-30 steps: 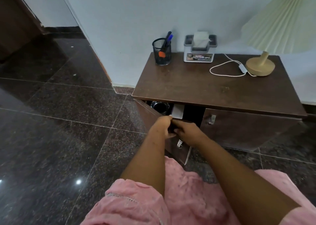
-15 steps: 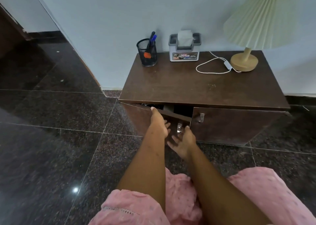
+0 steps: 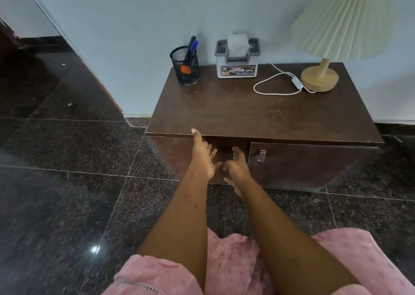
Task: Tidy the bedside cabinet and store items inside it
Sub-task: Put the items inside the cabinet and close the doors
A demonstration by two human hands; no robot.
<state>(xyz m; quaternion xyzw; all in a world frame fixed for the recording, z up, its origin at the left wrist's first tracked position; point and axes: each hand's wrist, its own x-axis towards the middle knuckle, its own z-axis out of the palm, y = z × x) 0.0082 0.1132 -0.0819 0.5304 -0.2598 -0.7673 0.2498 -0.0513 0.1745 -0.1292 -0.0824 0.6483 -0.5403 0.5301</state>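
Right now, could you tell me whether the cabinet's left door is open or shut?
Shut: the left door lies flush with the right door under the top, and no interior shows.

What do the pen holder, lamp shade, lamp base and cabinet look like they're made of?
Pen holder: black metal mesh, likely; its fine grid is see-through.
Lamp shade: pleated cream fabric or paper, matte; the folds show, but which of the two is unclear.
Lamp base: probably pale wood, matte, with an even tan colour.
Cabinet: dark brown wood or laminate, with a slight sheen and faint scuffs.
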